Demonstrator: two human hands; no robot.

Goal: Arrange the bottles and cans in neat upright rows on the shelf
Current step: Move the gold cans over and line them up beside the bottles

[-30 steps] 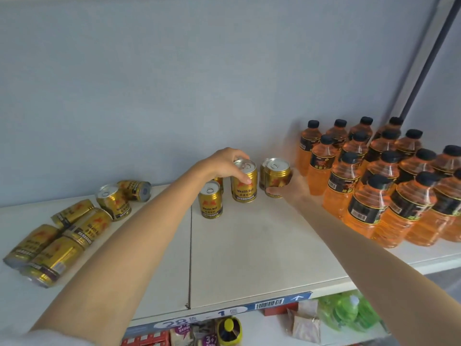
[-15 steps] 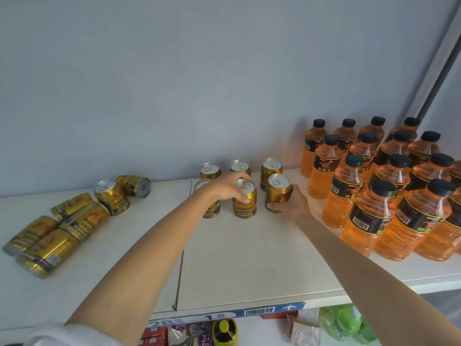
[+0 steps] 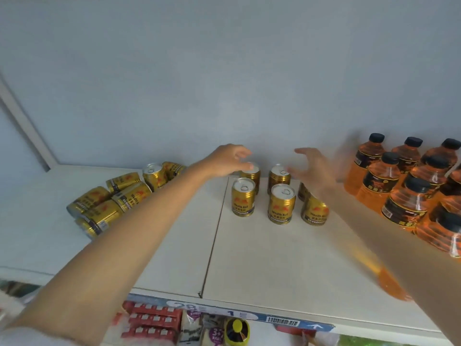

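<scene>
Several gold cans point(image 3: 281, 204) stand upright in two short rows at the middle of the white shelf point(image 3: 262, 258). My left hand point(image 3: 228, 159) hovers over the back-left can point(image 3: 250, 173), fingers spread, one fingertip at its lid. My right hand point(image 3: 313, 166) is raised and open above the right-hand cans, blurred, holding nothing; it partly hides a back can. More gold cans point(image 3: 109, 203) lie on their sides in a heap at the left, with one upright can point(image 3: 154, 176) among them. Orange bottles point(image 3: 404, 186) with black caps stand in rows at the right.
A grey back wall closes the shelf behind the cans. A seam point(image 3: 214, 236) splits the shelf boards. The front edge carries a price strip point(image 3: 232, 313); packaged goods sit on the lower shelf below it.
Both hands have let go of the front cans and lifted up and back, opening. The view has shifted left, so the standing cans now sit right of centre.
</scene>
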